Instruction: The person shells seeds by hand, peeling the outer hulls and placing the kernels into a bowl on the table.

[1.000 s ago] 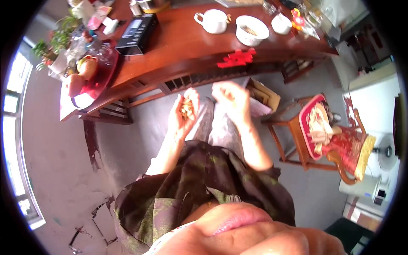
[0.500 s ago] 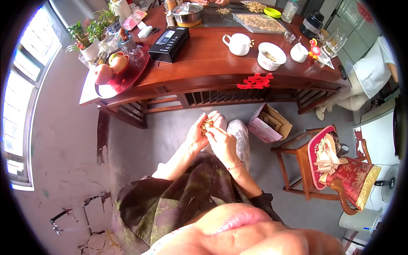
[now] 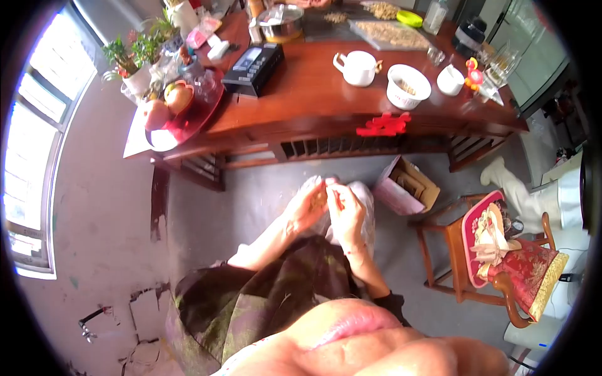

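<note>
While our left hand [image 3: 306,210] curls around small tan pieces [image 3: 318,202] in its palm, our right hand [image 3: 347,216] sits just beside it, fingers drawn together; whether they pinch anything, we cannot tell. Beyond them, we see a white pot [image 3: 359,67] and a bowl [image 3: 397,97] on the table [image 3: 301,75].

Wearer's two hands [image 3: 306,208] [image 3: 348,216]; one chair [image 3: 456,260]; one open carton [image 3: 397,193].
</note>
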Demonstrator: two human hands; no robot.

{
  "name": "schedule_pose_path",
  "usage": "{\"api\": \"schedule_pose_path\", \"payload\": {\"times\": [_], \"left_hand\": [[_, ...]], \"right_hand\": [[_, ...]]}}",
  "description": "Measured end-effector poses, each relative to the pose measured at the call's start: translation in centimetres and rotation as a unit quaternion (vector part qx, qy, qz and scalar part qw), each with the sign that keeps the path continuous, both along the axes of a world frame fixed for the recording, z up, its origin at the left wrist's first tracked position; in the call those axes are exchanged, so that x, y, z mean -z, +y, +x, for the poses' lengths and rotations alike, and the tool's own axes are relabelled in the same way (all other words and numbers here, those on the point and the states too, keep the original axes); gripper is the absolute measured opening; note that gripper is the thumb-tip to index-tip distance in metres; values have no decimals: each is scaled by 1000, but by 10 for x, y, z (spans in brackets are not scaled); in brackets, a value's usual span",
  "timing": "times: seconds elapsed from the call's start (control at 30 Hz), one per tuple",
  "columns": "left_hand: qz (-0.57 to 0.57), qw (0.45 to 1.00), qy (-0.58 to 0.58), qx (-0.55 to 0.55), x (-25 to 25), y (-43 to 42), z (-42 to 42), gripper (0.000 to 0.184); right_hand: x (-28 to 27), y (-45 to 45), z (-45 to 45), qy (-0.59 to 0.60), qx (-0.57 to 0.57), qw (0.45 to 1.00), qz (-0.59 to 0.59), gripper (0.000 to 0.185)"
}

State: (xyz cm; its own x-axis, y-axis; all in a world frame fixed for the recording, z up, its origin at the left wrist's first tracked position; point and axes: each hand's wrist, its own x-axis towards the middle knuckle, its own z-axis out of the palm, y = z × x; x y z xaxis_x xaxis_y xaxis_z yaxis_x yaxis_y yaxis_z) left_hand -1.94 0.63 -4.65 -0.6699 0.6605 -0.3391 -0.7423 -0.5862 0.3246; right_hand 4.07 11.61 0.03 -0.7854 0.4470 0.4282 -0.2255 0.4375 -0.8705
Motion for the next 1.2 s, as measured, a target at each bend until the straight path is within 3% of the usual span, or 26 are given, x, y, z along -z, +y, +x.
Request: {"api": "schedule_pose_path", "payload": {"times": [0.2, 0.33, 0.5, 0.7, 0.8, 0.87, 0.93, 1.1, 1.2], "left_hand": [[-24, 997, 47, 51, -13, 1, 9, 20], [-65, 991, 92, 67, -25, 5, 5, 17], [-11, 996, 45, 81, -6, -2, 1, 16], [-73, 996, 24, 36, -18, -1, 1, 11], [-72, 993, 85, 24, -21, -1, -2, 8], [-141, 985, 99, -2, -27, -2, -2, 16], [-133, 985, 106, 1, -24, -4, -3, 13], [-239, 953, 186, -14, -24, -4, -2, 12], [-195, 962, 190, -3, -30, -8, -3, 20]], "right_hand": [[-9, 12, 1, -39, -43, 980, -189, 8], [-1, 12, 0, -27, -40, 984, -173, 8], [-5, 17, 1, -55, -64, 978, -190, 10], [-3, 15, 3, -47, -63, 979, -188, 10], [4, 14, 5, -68, -52, 984, -159, 9], [10, 11, 5, -99, -79, 969, -211, 10], [5, 11, 5, -108, -80, 968, -212, 9], [6, 16, 6, -154, -144, 955, -208, 14], [6, 13, 6, -138, -118, 953, -244, 16]]}}
